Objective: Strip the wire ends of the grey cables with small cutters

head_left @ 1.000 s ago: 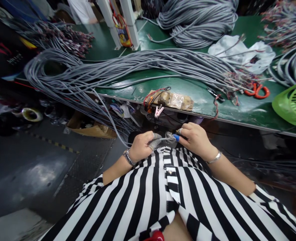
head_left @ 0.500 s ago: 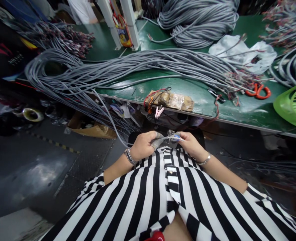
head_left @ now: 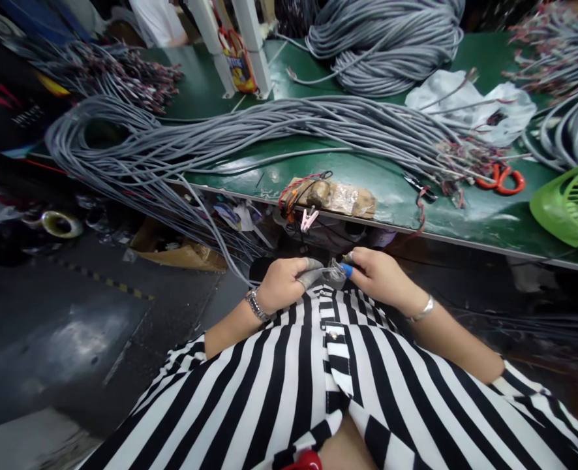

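Note:
My left hand (head_left: pixel 284 284), with grey coverings on its fingertips, is closed in a pinch on a grey cable (head_left: pixel 321 272) near its end. The cable's tip spreads into thin, frayed silvery strands (head_left: pixel 336 269) between my two hands, just above my lap. My right hand (head_left: pixel 381 279) has a blue covering on the thumb and a grey one on a finger. Its fingertips are closed at the frayed strands. What exactly lies between them is too small to make out. The cable runs back on the left toward the hanging bundle.
A long bundle of grey cables (head_left: pixel 269 127) crosses the green bench (head_left: pixel 250 186). Red-handled scissors (head_left: pixel 509 181), a taped block (head_left: pixel 340 197) with a pink clip (head_left: pixel 309 219), and a green fan (head_left: pixel 570 209) lie along its front. A large cable coil (head_left: pixel 391 46) sits behind.
My right hand has turned and its wrist shifted right, bringing the blue-covered thumb into view. My left hand has stayed nearly in place on the cable.

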A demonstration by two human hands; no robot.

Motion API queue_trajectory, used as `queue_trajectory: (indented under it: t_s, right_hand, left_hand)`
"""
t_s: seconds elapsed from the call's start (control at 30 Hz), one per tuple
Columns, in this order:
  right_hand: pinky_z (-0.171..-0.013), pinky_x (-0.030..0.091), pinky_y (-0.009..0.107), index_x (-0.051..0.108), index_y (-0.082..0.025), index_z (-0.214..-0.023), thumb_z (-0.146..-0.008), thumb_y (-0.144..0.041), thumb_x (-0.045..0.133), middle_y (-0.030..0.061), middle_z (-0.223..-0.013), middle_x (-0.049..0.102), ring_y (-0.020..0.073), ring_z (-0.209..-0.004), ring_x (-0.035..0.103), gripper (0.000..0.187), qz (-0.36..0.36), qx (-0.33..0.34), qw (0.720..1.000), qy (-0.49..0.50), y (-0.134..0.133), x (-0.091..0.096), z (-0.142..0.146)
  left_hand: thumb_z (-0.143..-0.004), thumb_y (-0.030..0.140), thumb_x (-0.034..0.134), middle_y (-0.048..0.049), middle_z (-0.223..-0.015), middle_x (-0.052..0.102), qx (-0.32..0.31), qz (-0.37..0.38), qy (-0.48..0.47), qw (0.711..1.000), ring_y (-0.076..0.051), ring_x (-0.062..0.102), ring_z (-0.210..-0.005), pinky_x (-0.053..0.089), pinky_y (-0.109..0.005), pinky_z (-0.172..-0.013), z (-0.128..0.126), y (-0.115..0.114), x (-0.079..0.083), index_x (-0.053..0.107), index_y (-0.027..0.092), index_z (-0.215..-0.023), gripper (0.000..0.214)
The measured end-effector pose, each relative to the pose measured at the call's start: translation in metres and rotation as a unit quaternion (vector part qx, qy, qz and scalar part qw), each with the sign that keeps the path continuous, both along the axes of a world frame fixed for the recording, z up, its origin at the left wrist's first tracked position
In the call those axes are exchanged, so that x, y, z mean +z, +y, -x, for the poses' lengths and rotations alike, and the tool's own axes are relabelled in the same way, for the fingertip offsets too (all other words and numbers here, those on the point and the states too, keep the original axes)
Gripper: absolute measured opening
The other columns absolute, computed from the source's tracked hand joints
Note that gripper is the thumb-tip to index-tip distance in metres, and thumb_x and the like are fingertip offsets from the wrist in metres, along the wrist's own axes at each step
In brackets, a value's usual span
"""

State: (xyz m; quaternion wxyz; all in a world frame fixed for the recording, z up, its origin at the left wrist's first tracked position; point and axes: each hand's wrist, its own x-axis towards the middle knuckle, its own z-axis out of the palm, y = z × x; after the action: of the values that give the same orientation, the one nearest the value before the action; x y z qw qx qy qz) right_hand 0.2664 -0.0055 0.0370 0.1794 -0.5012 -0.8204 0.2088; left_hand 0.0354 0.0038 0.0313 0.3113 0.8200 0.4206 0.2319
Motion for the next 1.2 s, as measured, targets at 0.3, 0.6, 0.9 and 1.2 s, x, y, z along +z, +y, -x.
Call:
queue_trajectory:
  t_s: [0.3, 0.6, 0.9, 1.2]
  right_hand:
    - [-0.060, 0.032, 0.028, 0.044, -0.020, -0.062, -0.085, -0.031, 0.049, 0.0008, -0.066, 0.045, 0.0141, -0.064, 0.043, 0.026, -0.049, -0.153, 0.972, 0.170, -0.011, -0.036, 0.021]
    - [-0.056, 0.035, 0.025, 0.052, -0.018, -0.064, -0.077, -0.053, 0.059, -0.0026, -0.059, 0.048, 0.0103, -0.056, 0.040, 0.038, 0.190, -0.185, 0.870, 0.417, 0.002, -0.051, 0.023]
    - [-0.060, 0.041, 0.024, 0.057, -0.018, -0.071, -0.086, -0.041, 0.053, -0.0003, -0.067, 0.057, 0.0118, -0.062, 0.050, 0.028, 0.065, -0.121, 0.922, 0.362, -0.001, -0.047, 0.015]
    - [-0.066, 0.047, 0.026, 0.059, -0.019, -0.087, -0.086, -0.034, 0.054, 0.0021, -0.078, 0.065, 0.0143, -0.070, 0.059, 0.016, 0.011, -0.152, 0.929, 0.338, -0.003, -0.044, 0.009]
  left_hand:
    - [-0.084, 0.028, 0.058, -0.0030, -0.086, 0.073, 0.024, 0.102, -0.067, 0.992, -0.015, 0.066, -0.076, 0.052, -0.024, -0.070, -0.009, 0.001, -0.012, 0.071, 0.018, -0.094, 0.020]
    - [-0.083, 0.030, 0.057, -0.0033, -0.079, 0.070, -0.007, 0.124, -0.010, 0.992, -0.015, 0.064, -0.071, 0.049, -0.024, -0.066, -0.011, -0.006, -0.018, 0.069, 0.018, -0.088, 0.018]
    - [-0.078, 0.037, 0.063, -0.0053, -0.085, 0.068, 0.027, 0.374, -0.164, 0.912, -0.013, 0.065, -0.067, 0.047, -0.018, -0.052, -0.026, 0.017, -0.014, 0.062, 0.013, -0.096, 0.030]
    - [-0.073, 0.034, 0.068, -0.0033, -0.072, 0.066, 0.021, 0.386, -0.179, 0.904, -0.011, 0.063, -0.053, 0.039, -0.015, -0.040, -0.040, 0.023, -0.011, 0.063, 0.012, -0.088, 0.028]
